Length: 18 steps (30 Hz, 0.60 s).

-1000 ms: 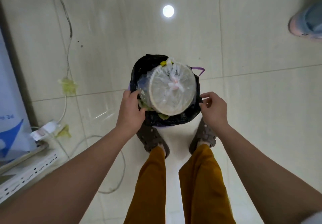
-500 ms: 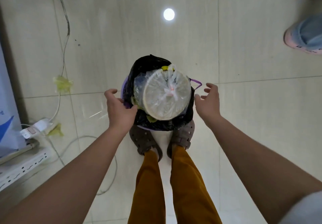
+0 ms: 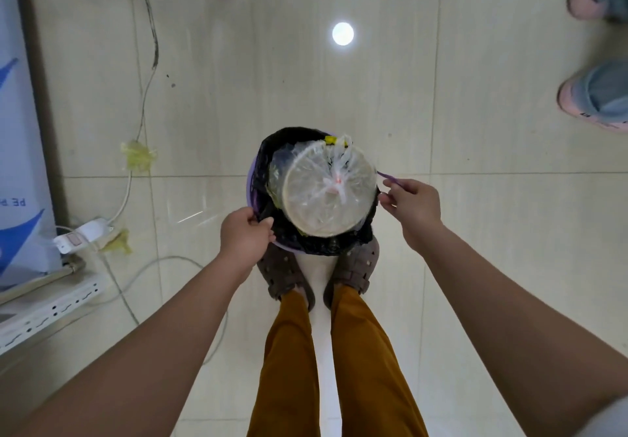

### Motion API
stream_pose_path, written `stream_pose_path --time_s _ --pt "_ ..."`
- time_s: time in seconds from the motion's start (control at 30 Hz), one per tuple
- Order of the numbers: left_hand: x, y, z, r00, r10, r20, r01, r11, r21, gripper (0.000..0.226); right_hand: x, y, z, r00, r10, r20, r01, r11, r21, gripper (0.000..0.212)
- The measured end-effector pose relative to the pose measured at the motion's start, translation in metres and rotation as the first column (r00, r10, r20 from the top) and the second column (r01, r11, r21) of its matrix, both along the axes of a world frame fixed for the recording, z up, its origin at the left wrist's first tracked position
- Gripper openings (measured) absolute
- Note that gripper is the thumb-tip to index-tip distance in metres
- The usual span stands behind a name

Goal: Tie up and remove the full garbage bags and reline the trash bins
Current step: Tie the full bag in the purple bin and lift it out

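A small purple trash bin (image 3: 252, 188) stands on the tiled floor just in front of my feet. A black garbage bag (image 3: 272, 151) lines it, stuffed full. On top lies a round container wrapped in a clear knotted plastic bag (image 3: 328, 193). My left hand (image 3: 245, 234) pinches the black bag's edge at the bin's near-left rim. My right hand (image 3: 413, 204) is at the bin's right side, fingers closed on the bag's purple drawstring (image 3: 385, 175) and bag edge.
A white power strip (image 3: 83, 234) and taped cables (image 3: 137, 156) lie on the floor to the left, beside a blue-and-white panel (image 3: 20, 151). Another person's pink shoes (image 3: 591, 97) stand at the far right. A perforated white rail (image 3: 47, 311) lies near left.
Both hands had opened and drawn back from the bin half a second ago; now they have closed on the bag's edge again, the right one on the purple drawstring.
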State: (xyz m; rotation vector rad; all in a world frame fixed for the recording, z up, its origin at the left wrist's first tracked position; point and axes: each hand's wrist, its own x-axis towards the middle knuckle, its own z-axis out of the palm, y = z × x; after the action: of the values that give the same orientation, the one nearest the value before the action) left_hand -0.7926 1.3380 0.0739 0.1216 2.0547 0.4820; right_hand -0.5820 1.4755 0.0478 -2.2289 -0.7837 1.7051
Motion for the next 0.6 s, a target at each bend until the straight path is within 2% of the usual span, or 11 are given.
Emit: stream_pose_path --time_s 0.1,0.23,0.37,0.47,0.6 --pt "-0.003 0.011 0.010 0.996 0.008 -0.084 -0.005 0.999 0.042 0.017 0.005 0.001 0.019 0.999 -0.040 -0.013 0.041 0.997 0.067 0.020" --pt "-0.018 0.020 0.013 0.973 0.113 -0.201 -0.093 0.990 0.106 0.019 0.011 0.004 0.026 0.985 -0.170 -0.043 0.175 0.969 0.176 0.023" --pt "-0.019 0.020 0.010 0.982 0.044 -0.182 -0.029 0.996 0.084 0.023 0.010 -0.007 0.009 0.987 -0.158 0.029 0.156 0.986 0.066 0.022" --pt "-0.010 0.017 0.004 0.989 0.053 -0.135 -0.044 0.997 0.068 0.021 0.006 -0.017 -0.003 0.993 -0.116 0.032 0.115 0.993 0.011 0.011" --pt "-0.001 0.015 -0.003 0.989 0.125 -0.077 -0.122 0.992 0.036 0.016 0.005 -0.029 -0.017 0.988 0.059 0.141 -0.048 0.996 -0.081 0.041"
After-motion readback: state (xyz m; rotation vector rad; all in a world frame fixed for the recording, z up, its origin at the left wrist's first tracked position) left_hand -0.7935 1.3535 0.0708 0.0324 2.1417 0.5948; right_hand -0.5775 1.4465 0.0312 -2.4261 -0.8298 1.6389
